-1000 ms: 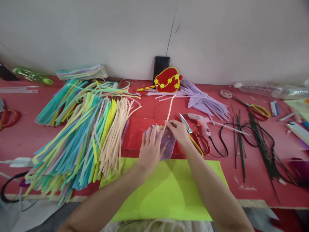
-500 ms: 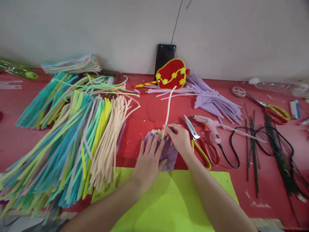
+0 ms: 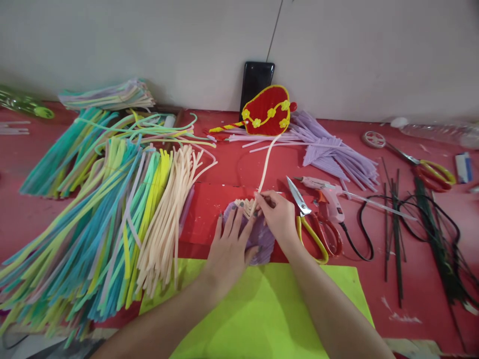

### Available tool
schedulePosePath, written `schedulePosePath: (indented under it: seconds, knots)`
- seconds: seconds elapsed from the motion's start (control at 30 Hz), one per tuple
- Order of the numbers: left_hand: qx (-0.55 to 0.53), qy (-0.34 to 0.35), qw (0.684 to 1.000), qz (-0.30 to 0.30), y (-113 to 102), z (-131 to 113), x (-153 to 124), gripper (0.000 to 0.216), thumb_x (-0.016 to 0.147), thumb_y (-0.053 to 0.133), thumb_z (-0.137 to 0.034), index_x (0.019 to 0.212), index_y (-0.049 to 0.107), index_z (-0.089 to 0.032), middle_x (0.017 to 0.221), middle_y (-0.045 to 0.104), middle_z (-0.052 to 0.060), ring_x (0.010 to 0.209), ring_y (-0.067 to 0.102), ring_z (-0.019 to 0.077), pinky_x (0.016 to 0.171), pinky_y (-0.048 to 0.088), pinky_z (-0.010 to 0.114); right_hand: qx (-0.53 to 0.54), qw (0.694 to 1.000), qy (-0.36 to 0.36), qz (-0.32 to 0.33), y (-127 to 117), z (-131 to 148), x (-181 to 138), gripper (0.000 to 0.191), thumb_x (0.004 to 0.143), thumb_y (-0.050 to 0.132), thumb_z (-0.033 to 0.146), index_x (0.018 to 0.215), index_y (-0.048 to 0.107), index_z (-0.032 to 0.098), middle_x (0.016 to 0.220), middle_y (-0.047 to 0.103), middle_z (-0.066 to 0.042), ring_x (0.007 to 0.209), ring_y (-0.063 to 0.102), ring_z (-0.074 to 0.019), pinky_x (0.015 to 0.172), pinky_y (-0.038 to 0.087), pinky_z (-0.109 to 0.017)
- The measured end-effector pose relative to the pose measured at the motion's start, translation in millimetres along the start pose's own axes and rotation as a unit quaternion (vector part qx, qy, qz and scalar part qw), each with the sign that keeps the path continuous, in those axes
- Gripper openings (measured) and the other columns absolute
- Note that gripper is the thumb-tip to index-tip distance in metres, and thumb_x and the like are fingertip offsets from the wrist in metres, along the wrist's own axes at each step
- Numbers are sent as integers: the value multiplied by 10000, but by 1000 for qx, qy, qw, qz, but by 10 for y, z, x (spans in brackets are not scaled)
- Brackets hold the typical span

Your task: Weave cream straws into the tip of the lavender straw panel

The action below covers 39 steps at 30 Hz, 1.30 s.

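A purple piece made of pipe cleaners [image 3: 264, 244] lies flat in front of me, with cream rows along its top edge. My left hand [image 3: 231, 244] rests on it, palm down and fingers spread. Between the thumb and fingers of my right hand [image 3: 277, 214] is a cream pipe cleaner [image 3: 265, 167], pinched near the piece's top edge. Its free end runs up and away toward a red fan-shaped piece [image 3: 267, 112] trimmed with yellow flowers. Yellow-and-red handled scissors [image 3: 301, 199] lie just right of my right hand.
Bundles of coloured pipe cleaners [image 3: 97, 239] fill the left side. Behind are a phone [image 3: 258, 77] against the wall and purple pipe cleaners [image 3: 337, 154]. To the right lie a pink glue gun [image 3: 329, 194], dark green stems [image 3: 436, 239] and second scissors [image 3: 434, 172]. A yellow-green sheet [image 3: 258, 309] lies nearest me.
The view has shifted slightly. The cream pipe cleaner's free end leans a little further right. Both hands keep nearly the same place and grip.
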<state>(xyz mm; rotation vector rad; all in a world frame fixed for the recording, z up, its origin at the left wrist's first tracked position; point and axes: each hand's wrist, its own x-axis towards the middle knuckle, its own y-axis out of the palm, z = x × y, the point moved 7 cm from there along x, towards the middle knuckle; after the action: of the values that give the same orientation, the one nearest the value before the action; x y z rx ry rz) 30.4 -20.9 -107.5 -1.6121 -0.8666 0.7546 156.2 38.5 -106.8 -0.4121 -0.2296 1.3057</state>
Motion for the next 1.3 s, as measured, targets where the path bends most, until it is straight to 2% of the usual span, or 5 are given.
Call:
schedulePosePath:
  seconds: [0.23, 0.47, 0.77, 1.3]
  knots:
    - [7, -16, 1000, -3, 2, 11, -19, 617, 890, 466, -445, 1420, 346, -154, 1485, 334, 183, 1382, 275, 349, 1077, 302, 565, -21, 1000, 0, -4, 0, 9, 1, 297, 845, 531, 479, 745, 621, 214, 577, 604, 23, 367, 470, -96, 400, 396, -247]
    - [9, 0, 1000, -9, -30, 16, -25, 581, 887, 481, -432, 1413, 363, -215, 1500, 313, 163, 1385, 273, 338, 1070, 312, 562, -31, 999, -11, -22, -2, 8, -7, 311, 840, 530, 495, 753, 642, 218, 644, 650, -17, 532, 573, -151, 487, 424, -265]
    - [6, -3, 1000, 4, -35, 29, -36, 568, 897, 452, -449, 1398, 394, -189, 1493, 326, 166, 1377, 288, 345, 1070, 306, 580, -44, 998, -20, -25, -4, -6, -8, 302, 856, 514, 477, 731, 612, 220, 602, 622, -3, 508, 559, -146, 509, 418, -271]
    - [6, -16, 1000, 13, -35, 54, -6, 578, 906, 427, -465, 1410, 374, -188, 1508, 302, 147, 1382, 280, 337, 1075, 311, 566, -23, 1000, 0, -20, -14, -1, -26, 305, 856, 501, 477, 747, 594, 208, 574, 596, 24, 351, 475, -92, 370, 389, -228]
